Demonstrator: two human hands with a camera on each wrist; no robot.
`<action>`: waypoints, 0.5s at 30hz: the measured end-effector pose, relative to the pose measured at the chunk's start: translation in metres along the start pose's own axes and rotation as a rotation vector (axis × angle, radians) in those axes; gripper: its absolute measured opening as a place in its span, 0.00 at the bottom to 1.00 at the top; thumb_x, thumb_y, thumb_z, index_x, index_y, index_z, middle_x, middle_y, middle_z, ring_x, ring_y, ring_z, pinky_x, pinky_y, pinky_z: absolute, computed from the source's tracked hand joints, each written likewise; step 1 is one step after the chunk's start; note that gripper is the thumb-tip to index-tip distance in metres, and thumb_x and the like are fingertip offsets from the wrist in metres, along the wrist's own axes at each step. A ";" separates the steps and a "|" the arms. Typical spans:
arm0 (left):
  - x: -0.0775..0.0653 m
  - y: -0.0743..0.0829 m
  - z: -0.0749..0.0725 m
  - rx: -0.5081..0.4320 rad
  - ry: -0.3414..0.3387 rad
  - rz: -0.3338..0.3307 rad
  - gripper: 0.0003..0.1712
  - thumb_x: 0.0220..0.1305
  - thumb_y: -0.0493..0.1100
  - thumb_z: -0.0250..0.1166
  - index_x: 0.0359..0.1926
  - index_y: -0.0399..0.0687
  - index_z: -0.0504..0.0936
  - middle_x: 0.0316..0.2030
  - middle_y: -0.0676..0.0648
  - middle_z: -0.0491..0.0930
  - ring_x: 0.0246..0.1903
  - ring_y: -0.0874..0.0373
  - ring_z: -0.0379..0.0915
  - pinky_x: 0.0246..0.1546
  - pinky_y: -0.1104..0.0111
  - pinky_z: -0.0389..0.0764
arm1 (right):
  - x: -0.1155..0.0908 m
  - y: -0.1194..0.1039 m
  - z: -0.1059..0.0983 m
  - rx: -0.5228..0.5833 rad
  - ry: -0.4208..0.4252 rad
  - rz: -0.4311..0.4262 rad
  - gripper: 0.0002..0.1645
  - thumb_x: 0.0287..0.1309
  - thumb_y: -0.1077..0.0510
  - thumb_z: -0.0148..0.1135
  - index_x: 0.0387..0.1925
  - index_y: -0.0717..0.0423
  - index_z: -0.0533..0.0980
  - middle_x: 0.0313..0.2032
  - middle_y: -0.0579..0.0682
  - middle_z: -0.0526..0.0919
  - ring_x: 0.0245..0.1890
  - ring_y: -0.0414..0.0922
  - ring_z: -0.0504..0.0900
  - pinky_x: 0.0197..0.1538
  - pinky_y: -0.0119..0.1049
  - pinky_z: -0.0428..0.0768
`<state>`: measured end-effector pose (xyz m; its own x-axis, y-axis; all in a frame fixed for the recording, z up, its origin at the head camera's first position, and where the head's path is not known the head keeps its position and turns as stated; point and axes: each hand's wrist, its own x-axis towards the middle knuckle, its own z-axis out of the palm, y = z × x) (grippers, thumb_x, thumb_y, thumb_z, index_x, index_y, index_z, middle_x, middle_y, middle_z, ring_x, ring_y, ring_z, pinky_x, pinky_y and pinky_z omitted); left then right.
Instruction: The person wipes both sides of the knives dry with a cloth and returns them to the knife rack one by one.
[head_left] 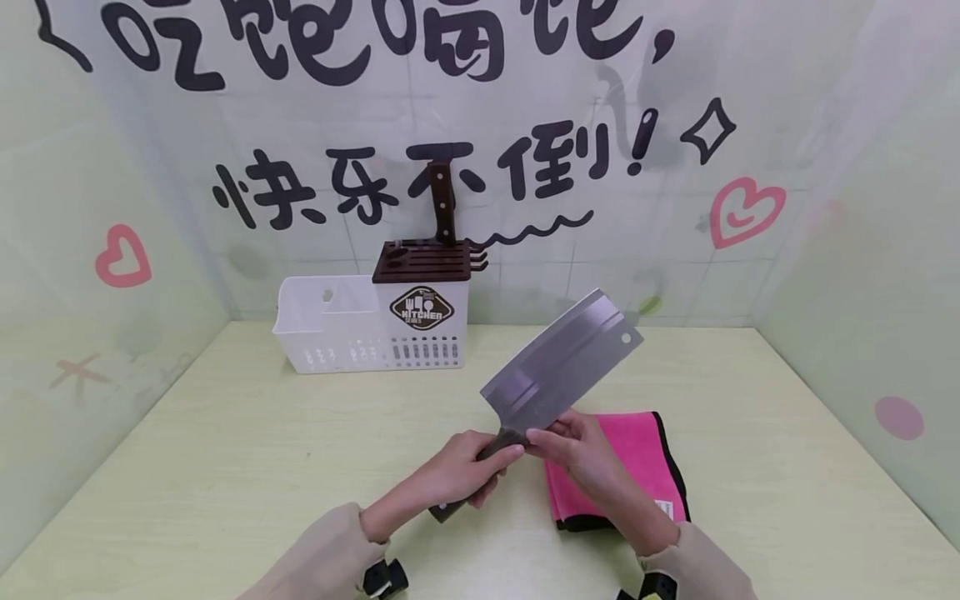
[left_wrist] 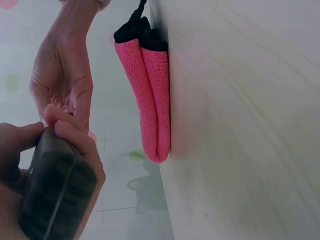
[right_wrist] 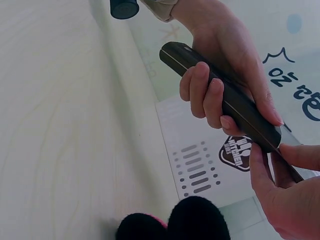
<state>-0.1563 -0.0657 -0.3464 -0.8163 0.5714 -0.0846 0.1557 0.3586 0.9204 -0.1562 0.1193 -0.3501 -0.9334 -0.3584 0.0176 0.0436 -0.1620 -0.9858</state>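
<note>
Cleaver (head_left: 551, 375) held tilted above the worktop (head_left: 262, 467). Left hand (head_left: 459, 468): fingers wrapped round the dark handle (right_wrist: 247, 117). Right hand (head_left: 588, 458): fingers pinching where blade meets handle. Judged stiff, blade-heavy, smooth; slippery if wet. Best hold: handle, fingers off the edge. Pink cloth (head_left: 648, 458) lies below the right hand; white knife holder (head_left: 337, 333) stands behind, leftward, apart from the blade.

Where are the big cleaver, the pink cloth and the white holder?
Cleaver (head_left: 562, 360): head view, on the middle of its blade.
Pink cloth (head_left: 641, 454): head view, on its upper face.
White holder (head_left: 363, 327): head view, on its front wall, left of the label.
</note>
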 end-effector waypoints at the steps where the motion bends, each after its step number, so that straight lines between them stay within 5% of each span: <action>1: 0.000 -0.001 0.000 0.007 0.005 0.003 0.28 0.63 0.55 0.51 0.24 0.30 0.70 0.09 0.50 0.66 0.07 0.63 0.62 0.10 0.72 0.66 | 0.000 0.000 0.000 -0.003 0.001 0.001 0.27 0.56 0.64 0.55 0.55 0.73 0.62 0.43 0.56 0.80 0.42 0.43 0.79 0.50 0.37 0.74; 15: -0.003 -0.006 0.001 0.043 0.108 0.004 0.28 0.61 0.57 0.54 0.21 0.34 0.72 0.06 0.51 0.65 0.04 0.63 0.59 0.06 0.72 0.60 | 0.001 0.004 0.000 -0.028 -0.065 -0.020 0.26 0.57 0.62 0.54 0.55 0.73 0.64 0.47 0.61 0.77 0.44 0.44 0.78 0.50 0.38 0.74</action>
<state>-0.1544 -0.0689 -0.3525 -0.8704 0.4910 -0.0369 0.1810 0.3887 0.9034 -0.1575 0.1182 -0.3540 -0.9090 -0.4141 0.0475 0.0142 -0.1447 -0.9894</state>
